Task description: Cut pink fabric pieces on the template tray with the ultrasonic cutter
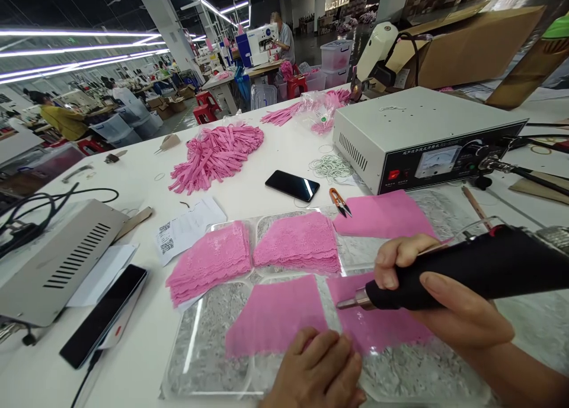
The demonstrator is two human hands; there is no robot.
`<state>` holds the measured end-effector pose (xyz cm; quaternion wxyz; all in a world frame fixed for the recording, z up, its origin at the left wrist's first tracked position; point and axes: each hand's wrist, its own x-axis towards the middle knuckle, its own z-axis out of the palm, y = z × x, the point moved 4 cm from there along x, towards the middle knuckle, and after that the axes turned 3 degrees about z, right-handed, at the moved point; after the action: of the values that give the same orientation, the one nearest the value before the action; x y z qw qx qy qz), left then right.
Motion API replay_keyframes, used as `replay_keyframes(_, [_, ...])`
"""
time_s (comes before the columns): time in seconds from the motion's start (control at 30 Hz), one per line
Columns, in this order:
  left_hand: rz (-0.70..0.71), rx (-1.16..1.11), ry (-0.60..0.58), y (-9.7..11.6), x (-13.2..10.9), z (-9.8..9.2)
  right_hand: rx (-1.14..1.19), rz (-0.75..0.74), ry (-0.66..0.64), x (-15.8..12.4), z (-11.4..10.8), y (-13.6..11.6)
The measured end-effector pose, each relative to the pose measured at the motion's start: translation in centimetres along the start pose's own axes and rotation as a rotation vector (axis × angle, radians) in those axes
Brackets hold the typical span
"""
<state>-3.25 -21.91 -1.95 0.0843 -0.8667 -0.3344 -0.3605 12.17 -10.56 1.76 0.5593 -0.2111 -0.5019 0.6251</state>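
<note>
Black and metal-tipped, the handheld tool (484, 264) is clasped in your right hand (466, 313), its end over a pink panel (384, 331) just below the grip. Your left hand (317, 369), curled, lies left of that grip at a second panel's (284, 313) near edge; whether it pinches anything cannot be told.

1 head-worn view, facing forward and down, hands (317, 369) (466, 316) close
</note>
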Motion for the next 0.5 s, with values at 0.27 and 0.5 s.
replay_keyframes(0.27, [-0.016, 0.005, -0.042, 0.18, -0.47, -0.10, -0.013, 0.044, -0.018, -0.35, 0.30, -0.68])
replay_keyframes(0.5, [-0.023, -0.006, -0.046, 0.14, -0.07, -0.06, -0.047, 0.083, -0.042, -0.69, 0.61, -0.64])
